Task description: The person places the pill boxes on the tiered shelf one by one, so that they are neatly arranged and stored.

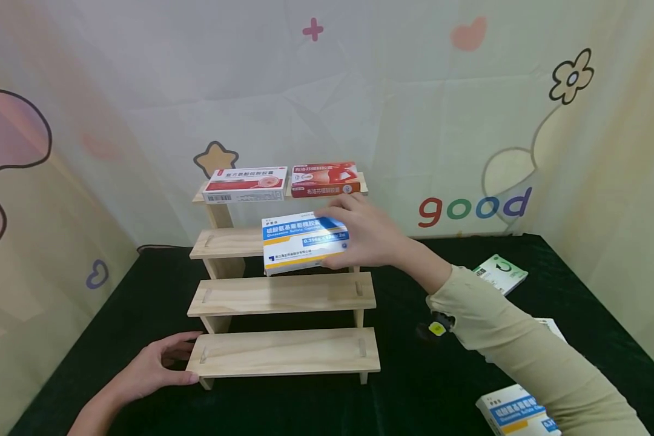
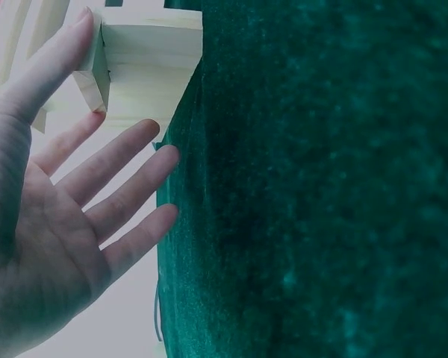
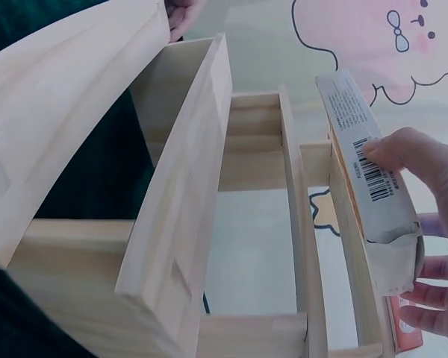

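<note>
My right hand (image 1: 367, 233) grips a white, blue and yellow medicine box (image 1: 300, 242) by its right end, in front of the second-highest step of a wooden tiered shelf (image 1: 283, 293). In the right wrist view the thumb lies on the barcode side of this medicine box (image 3: 369, 168), fingers behind it. My left hand (image 1: 155, 369) is at the left end of the lowest step. Thumb and index finger reach to its corner in the left wrist view, the other fingers (image 2: 127, 209) spread out straight. On the top step lie a white-and-red medicine box (image 1: 245, 184) and a red medicine box (image 1: 325, 180).
Right of the shelf, a green-and-white box (image 1: 501, 272) lies on the dark green cloth (image 1: 414, 387). Another blue, white and yellow box (image 1: 515, 412) is nearer, partly behind my right sleeve. A further white box (image 1: 550, 327) shows beyond the sleeve. A printed curtain (image 1: 392, 109) hangs behind.
</note>
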The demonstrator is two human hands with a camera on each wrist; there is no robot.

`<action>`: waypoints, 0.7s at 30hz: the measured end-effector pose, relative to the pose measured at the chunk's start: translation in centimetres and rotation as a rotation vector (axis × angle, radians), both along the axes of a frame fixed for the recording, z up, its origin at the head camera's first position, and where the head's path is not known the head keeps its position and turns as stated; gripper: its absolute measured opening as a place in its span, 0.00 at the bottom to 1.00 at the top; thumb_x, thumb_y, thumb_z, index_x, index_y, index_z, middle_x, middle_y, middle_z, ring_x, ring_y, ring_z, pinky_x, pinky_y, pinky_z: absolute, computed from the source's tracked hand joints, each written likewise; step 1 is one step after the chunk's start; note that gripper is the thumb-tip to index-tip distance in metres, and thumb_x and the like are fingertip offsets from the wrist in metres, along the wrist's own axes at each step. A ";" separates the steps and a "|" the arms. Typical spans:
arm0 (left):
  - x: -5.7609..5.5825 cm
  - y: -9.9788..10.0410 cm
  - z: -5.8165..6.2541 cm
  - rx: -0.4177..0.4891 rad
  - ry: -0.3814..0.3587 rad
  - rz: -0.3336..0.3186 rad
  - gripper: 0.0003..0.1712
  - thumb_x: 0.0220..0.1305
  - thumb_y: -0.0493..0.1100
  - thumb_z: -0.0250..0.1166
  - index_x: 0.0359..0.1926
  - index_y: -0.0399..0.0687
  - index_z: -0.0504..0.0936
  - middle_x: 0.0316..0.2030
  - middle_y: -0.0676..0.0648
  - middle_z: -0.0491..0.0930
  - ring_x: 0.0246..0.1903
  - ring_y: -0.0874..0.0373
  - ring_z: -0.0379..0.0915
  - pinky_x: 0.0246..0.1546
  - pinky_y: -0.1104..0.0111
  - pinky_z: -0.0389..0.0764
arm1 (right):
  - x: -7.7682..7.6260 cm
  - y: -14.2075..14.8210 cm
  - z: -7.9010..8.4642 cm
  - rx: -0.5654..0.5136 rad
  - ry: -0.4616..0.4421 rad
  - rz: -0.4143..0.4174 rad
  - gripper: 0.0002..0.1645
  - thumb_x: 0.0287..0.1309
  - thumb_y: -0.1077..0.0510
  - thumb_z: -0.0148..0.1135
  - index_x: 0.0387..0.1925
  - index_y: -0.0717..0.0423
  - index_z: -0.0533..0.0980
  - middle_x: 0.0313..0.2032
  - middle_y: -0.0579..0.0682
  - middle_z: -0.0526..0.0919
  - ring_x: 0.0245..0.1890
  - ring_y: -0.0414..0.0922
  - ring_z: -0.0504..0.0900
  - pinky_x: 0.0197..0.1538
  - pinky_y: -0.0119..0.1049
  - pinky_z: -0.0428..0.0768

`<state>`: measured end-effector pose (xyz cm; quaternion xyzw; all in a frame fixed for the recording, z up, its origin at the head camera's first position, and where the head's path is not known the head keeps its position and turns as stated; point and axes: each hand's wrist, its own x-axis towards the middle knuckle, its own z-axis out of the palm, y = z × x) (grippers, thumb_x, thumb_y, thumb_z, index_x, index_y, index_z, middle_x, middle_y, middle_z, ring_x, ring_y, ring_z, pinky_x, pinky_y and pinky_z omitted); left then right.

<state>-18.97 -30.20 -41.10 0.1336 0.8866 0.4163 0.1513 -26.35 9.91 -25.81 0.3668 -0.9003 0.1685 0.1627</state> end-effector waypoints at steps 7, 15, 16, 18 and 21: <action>0.0 0.0 -0.1 0.005 0.004 -0.001 0.39 0.52 0.45 0.67 0.61 0.34 0.62 0.51 0.33 0.71 0.46 0.44 0.71 0.43 0.50 0.73 | -0.3 -1.1 -0.1 -0.024 -0.011 -0.019 0.45 0.34 0.39 0.69 0.57 0.52 0.70 0.53 0.52 0.69 0.52 0.48 0.63 0.51 0.43 0.71; 0.0 -0.1 -0.1 -0.001 0.009 -0.001 0.39 0.52 0.45 0.67 0.61 0.34 0.62 0.51 0.33 0.71 0.46 0.44 0.72 0.42 0.51 0.73 | -0.6 -2.1 -0.9 -0.047 -0.008 -0.047 0.44 0.35 0.39 0.69 0.57 0.51 0.71 0.52 0.52 0.69 0.51 0.47 0.62 0.50 0.41 0.70; 0.0 -0.1 -0.2 0.000 0.007 -0.001 0.39 0.52 0.45 0.67 0.61 0.34 0.62 0.51 0.32 0.71 0.46 0.44 0.72 0.42 0.51 0.73 | -0.6 -2.2 -1.0 -0.050 -0.004 -0.052 0.44 0.35 0.39 0.69 0.56 0.51 0.71 0.52 0.52 0.69 0.51 0.47 0.62 0.49 0.40 0.71; 0.0 -0.1 -0.2 0.001 0.003 -0.001 0.39 0.52 0.45 0.67 0.61 0.34 0.62 0.51 0.32 0.71 0.46 0.44 0.71 0.43 0.51 0.73 | -0.6 -2.6 -1.1 -0.060 0.003 -0.054 0.44 0.35 0.39 0.70 0.56 0.51 0.71 0.51 0.51 0.69 0.51 0.47 0.63 0.49 0.40 0.70; -0.1 -0.2 -0.2 0.002 0.004 -0.001 0.39 0.52 0.45 0.67 0.61 0.34 0.62 0.51 0.32 0.71 0.46 0.44 0.71 0.43 0.51 0.73 | -0.5 -3.2 -1.3 -0.077 0.001 -0.058 0.43 0.34 0.40 0.70 0.56 0.51 0.71 0.51 0.51 0.70 0.51 0.47 0.63 0.50 0.40 0.71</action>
